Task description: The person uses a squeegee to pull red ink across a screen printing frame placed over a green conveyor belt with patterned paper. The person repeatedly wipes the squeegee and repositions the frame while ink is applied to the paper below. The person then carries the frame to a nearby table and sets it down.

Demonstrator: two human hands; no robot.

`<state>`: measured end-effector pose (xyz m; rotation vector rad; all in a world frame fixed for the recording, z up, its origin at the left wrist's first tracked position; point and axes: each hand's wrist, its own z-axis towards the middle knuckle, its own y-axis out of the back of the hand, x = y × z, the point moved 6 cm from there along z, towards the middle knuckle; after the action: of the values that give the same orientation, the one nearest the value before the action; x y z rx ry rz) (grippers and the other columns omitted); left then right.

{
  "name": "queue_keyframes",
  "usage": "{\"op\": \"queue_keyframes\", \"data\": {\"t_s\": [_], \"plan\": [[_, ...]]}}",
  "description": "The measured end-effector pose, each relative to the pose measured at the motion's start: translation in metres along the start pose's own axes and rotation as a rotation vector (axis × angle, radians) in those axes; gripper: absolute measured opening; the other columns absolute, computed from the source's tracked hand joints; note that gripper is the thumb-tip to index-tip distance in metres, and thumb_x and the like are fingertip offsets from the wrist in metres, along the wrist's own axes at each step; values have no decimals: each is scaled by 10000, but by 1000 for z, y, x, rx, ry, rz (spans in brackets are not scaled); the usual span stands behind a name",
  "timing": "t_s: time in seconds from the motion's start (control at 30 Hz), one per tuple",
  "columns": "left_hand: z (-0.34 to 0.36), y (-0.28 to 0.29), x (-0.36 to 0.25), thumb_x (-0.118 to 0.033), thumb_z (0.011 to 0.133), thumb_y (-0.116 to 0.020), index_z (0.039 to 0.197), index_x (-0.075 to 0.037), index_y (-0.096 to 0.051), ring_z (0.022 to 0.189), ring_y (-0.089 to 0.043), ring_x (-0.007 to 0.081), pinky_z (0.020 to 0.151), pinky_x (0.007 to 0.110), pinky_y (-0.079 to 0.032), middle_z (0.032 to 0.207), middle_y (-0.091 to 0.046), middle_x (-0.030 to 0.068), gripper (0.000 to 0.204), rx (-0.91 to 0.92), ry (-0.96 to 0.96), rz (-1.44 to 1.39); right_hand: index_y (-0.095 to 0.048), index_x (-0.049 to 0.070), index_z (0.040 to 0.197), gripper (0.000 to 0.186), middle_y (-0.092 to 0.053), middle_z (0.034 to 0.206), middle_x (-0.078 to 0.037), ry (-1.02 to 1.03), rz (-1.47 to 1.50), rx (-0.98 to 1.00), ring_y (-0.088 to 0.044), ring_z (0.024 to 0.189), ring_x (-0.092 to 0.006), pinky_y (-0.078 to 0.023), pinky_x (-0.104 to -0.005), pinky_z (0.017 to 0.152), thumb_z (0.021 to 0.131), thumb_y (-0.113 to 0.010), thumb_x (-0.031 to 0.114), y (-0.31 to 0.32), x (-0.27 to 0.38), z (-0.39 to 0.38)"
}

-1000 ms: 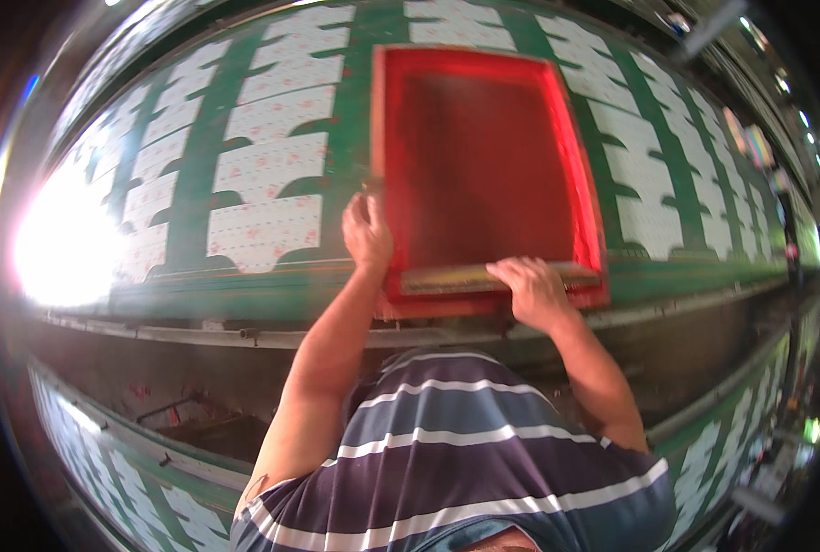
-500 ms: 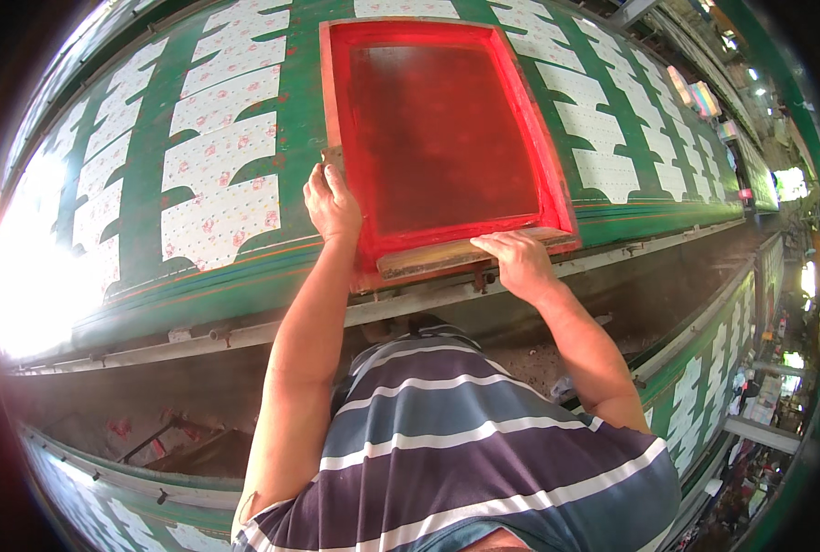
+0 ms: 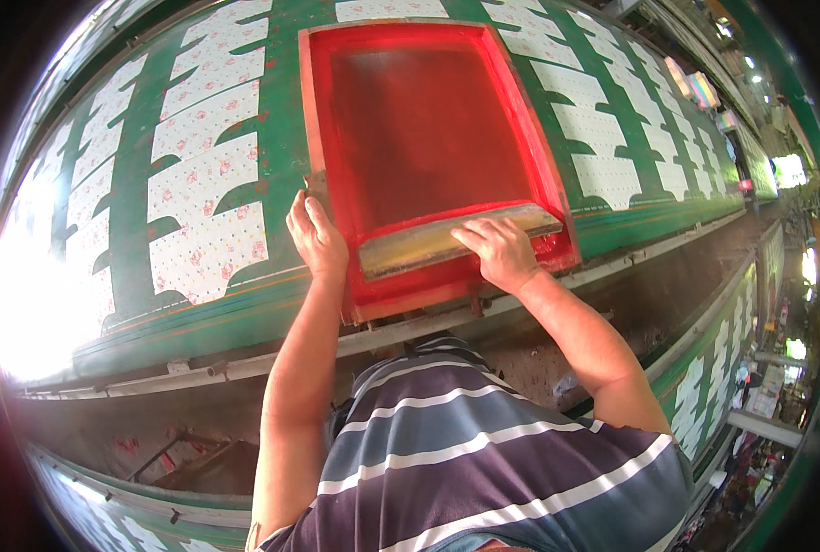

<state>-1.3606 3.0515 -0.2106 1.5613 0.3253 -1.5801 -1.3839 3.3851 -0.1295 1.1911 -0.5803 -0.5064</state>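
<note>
Your right hand [image 3: 497, 248] is closed over the squeegee [image 3: 410, 250], which lies across the near end of the red screen-printing frame [image 3: 525, 138], its ends close to both side walls. Beyond it, the mesh [image 3: 428, 129] runs bare to the far edge. Your left hand [image 3: 320, 241] is half curled at the frame's left edge; whether it grips, I cannot tell. Bare green desk [image 3: 286, 120] separates that edge from white printed panels [image 3: 207, 253].

Wooden squeegee [image 3: 412, 249] inside red frame [image 3: 529, 138]
</note>
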Motion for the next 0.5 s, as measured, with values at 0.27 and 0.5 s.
{"op": "queue_keyframes", "data": {"t_s": [0.27, 0.5], "plan": [[-1, 2, -3, -386, 1210, -441, 1527, 71, -577, 1367, -561, 455, 1195, 520, -435, 1461, -599, 290, 573, 2, 7, 55, -821, 179, 1275, 461, -815, 1213, -70, -12, 18, 94, -777, 1135, -291, -588, -473, 994, 916, -615, -24, -34, -87, 135], [-5, 5, -4, -426, 1222, -432, 1535, 16, -611, 1389, -582, 377, 1211, 483, -438, 1452, -634, 201, 570, -40, 39, 155, -813, 221, 1286, 439, -800, 1082, -96, -24, -60, 112, -790, 1019, -337, -627, -501, 905, 933, -618, 46, -66, -169, 266]]}}
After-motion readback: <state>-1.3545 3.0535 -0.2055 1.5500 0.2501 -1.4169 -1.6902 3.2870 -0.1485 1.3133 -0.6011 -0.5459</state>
